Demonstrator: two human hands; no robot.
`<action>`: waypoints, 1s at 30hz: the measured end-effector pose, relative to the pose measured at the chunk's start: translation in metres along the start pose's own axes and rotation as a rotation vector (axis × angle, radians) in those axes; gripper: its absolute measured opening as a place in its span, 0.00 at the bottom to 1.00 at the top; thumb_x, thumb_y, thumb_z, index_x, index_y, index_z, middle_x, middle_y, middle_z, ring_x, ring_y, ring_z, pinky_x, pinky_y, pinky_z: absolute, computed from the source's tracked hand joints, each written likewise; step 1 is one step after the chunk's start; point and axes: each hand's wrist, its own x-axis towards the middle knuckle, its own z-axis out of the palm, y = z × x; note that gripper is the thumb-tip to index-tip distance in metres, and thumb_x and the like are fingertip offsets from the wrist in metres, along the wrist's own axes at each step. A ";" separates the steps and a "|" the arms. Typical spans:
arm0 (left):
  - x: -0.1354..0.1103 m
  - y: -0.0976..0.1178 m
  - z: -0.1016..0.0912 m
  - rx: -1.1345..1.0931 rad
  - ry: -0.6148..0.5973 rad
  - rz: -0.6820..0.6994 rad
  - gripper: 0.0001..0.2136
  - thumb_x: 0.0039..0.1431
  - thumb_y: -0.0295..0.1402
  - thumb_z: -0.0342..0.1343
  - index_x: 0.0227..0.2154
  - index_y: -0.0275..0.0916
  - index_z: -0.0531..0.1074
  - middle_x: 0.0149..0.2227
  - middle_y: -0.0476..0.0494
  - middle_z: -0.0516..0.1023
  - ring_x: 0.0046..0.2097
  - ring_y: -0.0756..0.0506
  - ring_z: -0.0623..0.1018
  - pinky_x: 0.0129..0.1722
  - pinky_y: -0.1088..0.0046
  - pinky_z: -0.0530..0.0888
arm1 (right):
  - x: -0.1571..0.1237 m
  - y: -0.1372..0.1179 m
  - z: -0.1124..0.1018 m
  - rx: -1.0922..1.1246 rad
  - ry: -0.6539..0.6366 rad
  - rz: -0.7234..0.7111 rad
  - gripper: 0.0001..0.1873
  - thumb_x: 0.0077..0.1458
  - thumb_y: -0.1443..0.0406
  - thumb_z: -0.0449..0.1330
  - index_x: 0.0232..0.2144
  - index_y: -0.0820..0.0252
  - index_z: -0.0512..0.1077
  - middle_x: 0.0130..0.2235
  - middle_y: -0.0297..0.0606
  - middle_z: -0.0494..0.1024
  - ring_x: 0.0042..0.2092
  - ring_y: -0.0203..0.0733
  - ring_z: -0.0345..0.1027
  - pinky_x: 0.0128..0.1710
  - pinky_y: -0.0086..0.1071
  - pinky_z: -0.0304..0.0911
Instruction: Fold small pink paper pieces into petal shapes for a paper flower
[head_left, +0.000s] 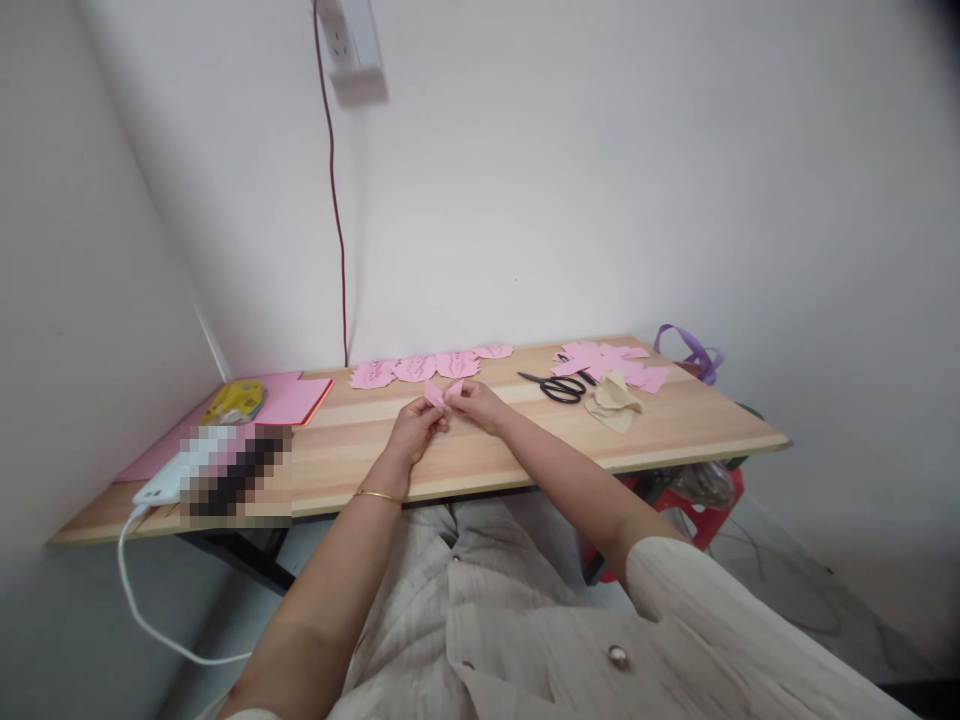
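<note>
A small piece of pink paper (435,394) is held over the middle of the wooden table, its upper part spread in two points. My left hand (418,427) pinches it from the left, and my right hand (478,403) pinches it from the right. My fingers cover its lower part. Just behind my hands, several pink paper cut-outs (415,369) with dark marks lie in a row along the wall. Black-handled scissors (561,388) rest to the right of my right hand, with their blades toward the left.
Pink paper scraps (600,360) and a crumpled beige cloth or paper (615,402) lie at the right. On the left are pink sheets (292,398), a yellow roundish item (238,400) and a white device (176,475) with a cable. A purple strap (694,352) hangs beyond the right edge.
</note>
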 end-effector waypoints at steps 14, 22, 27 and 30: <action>0.002 -0.007 -0.002 0.074 -0.022 0.045 0.12 0.42 0.36 0.66 0.26 0.33 0.72 0.21 0.49 0.71 0.22 0.53 0.69 0.25 0.75 0.65 | -0.004 -0.005 0.006 0.096 -0.022 0.040 0.08 0.41 0.64 0.61 0.25 0.60 0.67 0.20 0.30 0.72 0.24 0.34 0.64 0.28 0.29 0.59; 0.001 -0.006 0.001 0.175 0.029 0.112 0.11 0.43 0.36 0.66 0.24 0.33 0.72 0.20 0.50 0.71 0.22 0.54 0.67 0.25 0.76 0.65 | -0.003 -0.002 0.011 0.096 0.044 0.053 0.05 0.42 0.65 0.60 0.24 0.60 0.67 0.19 0.30 0.71 0.23 0.33 0.62 0.26 0.28 0.57; 0.001 -0.003 0.001 0.111 0.066 0.080 0.11 0.41 0.34 0.66 0.26 0.33 0.73 0.22 0.49 0.73 0.22 0.54 0.68 0.25 0.76 0.66 | 0.000 0.001 0.006 0.073 0.039 0.073 0.15 0.45 0.56 0.62 0.25 0.62 0.69 0.22 0.31 0.71 0.23 0.30 0.58 0.24 0.26 0.53; 0.002 -0.004 0.000 0.070 0.110 0.061 0.12 0.40 0.33 0.66 0.27 0.33 0.73 0.23 0.49 0.73 0.22 0.54 0.69 0.25 0.76 0.66 | 0.000 0.000 0.005 0.078 0.024 0.110 0.19 0.47 0.52 0.62 0.26 0.63 0.69 0.22 0.32 0.71 0.23 0.30 0.58 0.24 0.26 0.53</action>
